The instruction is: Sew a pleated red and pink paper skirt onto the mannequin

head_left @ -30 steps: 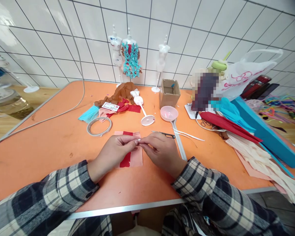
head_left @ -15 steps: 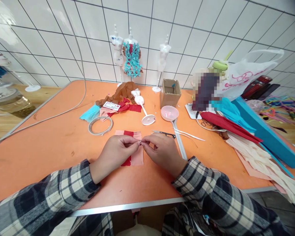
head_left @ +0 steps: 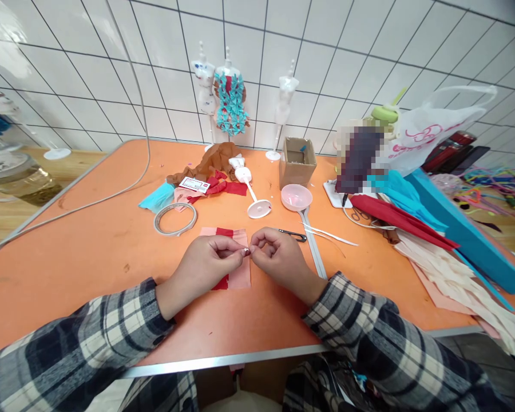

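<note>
My left hand (head_left: pixel 210 263) pinches a tiny whitish piece, too small to name, between thumb and forefinger. Close against it, my right hand (head_left: pixel 281 257) has its fingertips closed at the same spot; whether they grip anything is hidden. Beneath the hands lie pink and red strips of crepe-like material (head_left: pixel 239 277), partly covered by my left hand. Just beyond my right hand is a pair of black thread snips (head_left: pixel 298 236), its blades hidden behind the fingers.
A roll of tape (head_left: pixel 155 223), a lying white mini mannequin (head_left: pixel 252 194), a pink bowl (head_left: pixel 296 198) and a cardboard box (head_left: pixel 298 166) stand further back. Mini dress forms (head_left: pixel 232 103) line the tiled wall. Folded coloured paper (head_left: pixel 412 223) and a blue box (head_left: pixel 467 234) crowd the right.
My right fingers have curled and shifted slightly, covering the snips' blades. The tiny whitish piece shows more clearly at my left fingertips. My left hand has barely moved.
</note>
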`<state>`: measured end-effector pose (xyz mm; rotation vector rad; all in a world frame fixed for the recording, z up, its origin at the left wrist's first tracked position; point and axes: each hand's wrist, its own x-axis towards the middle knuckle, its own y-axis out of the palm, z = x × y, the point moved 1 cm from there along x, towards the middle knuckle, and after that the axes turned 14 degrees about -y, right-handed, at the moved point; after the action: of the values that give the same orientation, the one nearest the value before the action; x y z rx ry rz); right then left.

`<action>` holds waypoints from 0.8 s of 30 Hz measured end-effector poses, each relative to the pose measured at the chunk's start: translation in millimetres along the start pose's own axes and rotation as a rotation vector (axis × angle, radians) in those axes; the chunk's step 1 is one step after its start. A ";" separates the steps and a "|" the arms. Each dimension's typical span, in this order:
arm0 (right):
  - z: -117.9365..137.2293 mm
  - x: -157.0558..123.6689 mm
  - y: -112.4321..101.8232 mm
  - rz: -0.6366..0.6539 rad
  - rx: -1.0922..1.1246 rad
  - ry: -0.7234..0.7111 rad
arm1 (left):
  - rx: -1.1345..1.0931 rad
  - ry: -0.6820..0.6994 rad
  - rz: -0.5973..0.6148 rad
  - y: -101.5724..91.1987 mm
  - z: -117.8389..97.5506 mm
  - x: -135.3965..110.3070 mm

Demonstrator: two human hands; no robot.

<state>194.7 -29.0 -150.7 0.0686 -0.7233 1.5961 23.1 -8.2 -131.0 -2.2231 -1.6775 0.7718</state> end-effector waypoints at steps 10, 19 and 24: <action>4.9 -6.0 -7.7 0.047 -0.368 -0.392 | 0.078 0.005 -0.015 -0.5 4.1 0.3; 3.0 -1.4 -2.4 -0.003 -0.134 -0.113 | 0.013 0.071 -0.010 1.6 5.1 0.9; 0.0 0.5 -0.9 -0.013 0.024 0.036 | -0.057 0.090 -0.012 1.5 5.9 3.0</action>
<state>195.3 -28.6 -150.1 0.0613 -0.6746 1.5898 21.7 -6.5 -137.4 -2.2481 -1.6888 0.6189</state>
